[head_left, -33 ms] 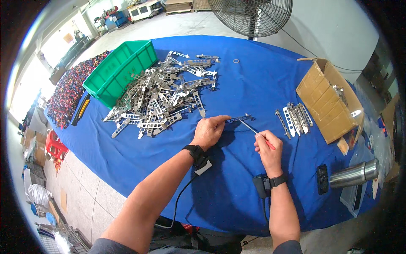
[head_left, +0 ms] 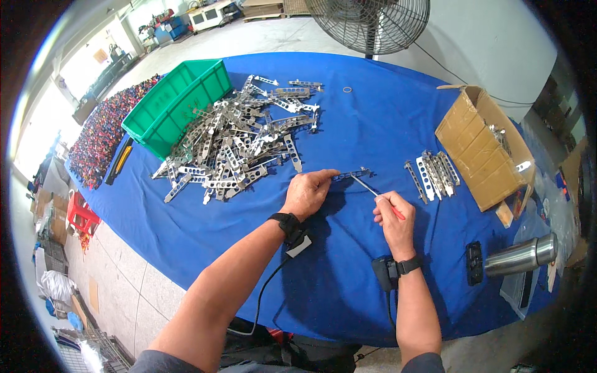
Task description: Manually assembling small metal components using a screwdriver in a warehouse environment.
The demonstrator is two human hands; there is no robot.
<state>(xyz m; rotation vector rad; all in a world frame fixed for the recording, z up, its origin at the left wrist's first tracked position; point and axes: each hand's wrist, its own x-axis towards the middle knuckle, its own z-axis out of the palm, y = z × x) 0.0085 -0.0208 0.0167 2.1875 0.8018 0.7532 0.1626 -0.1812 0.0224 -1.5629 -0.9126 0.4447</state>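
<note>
My left hand (head_left: 309,191) is closed, gripping the near end of a narrow metal strip with a row of holes (head_left: 349,174) over the blue cloth. In my right hand (head_left: 396,222) is a slim red-handled tool (head_left: 365,184) with a straight metal shaft. Its tip meets the strip or lies just in front of it; I cannot tell which. The fingers of my right hand wrap round the handle. Left of my hands spreads a big heap of similar perforated strips (head_left: 233,146). Several more strips (head_left: 435,176) lie side by side in a row to the right.
A green crate (head_left: 163,133) stands behind the heap, beside a mass of small multicoloured pieces (head_left: 102,140). At right are an open cardboard box (head_left: 476,152), a steel flask (head_left: 521,256) and a black object (head_left: 474,263). A fan (head_left: 371,22) stands beyond the table.
</note>
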